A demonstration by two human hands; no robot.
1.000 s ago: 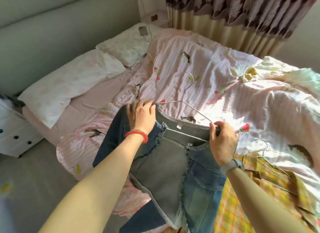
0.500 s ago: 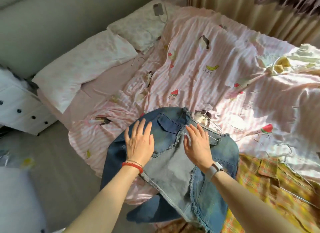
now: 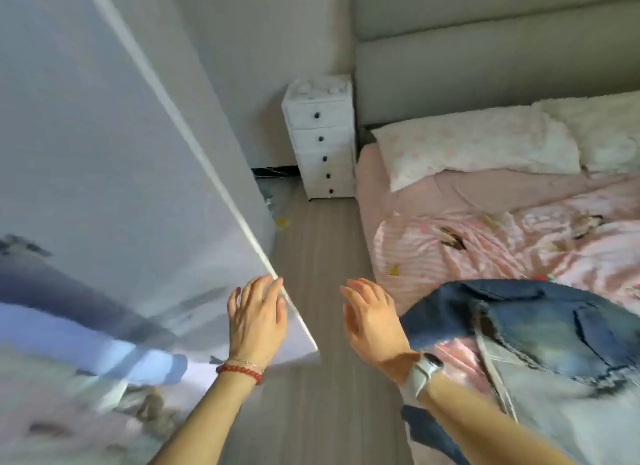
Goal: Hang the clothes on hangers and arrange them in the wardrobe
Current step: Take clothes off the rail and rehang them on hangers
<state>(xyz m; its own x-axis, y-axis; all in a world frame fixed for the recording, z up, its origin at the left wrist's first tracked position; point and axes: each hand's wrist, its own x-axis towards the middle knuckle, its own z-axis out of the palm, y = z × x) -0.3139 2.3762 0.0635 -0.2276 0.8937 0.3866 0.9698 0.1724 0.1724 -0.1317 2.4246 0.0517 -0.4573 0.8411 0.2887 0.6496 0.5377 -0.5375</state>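
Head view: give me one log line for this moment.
left hand: open, at wardrobe door edge | right hand: open, holds nothing | jeans: lying on bed

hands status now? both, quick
Left hand: open, fingers straight at the wardrobe door edge, holding nothing.
Right hand: open, holding nothing, beside the jeans.
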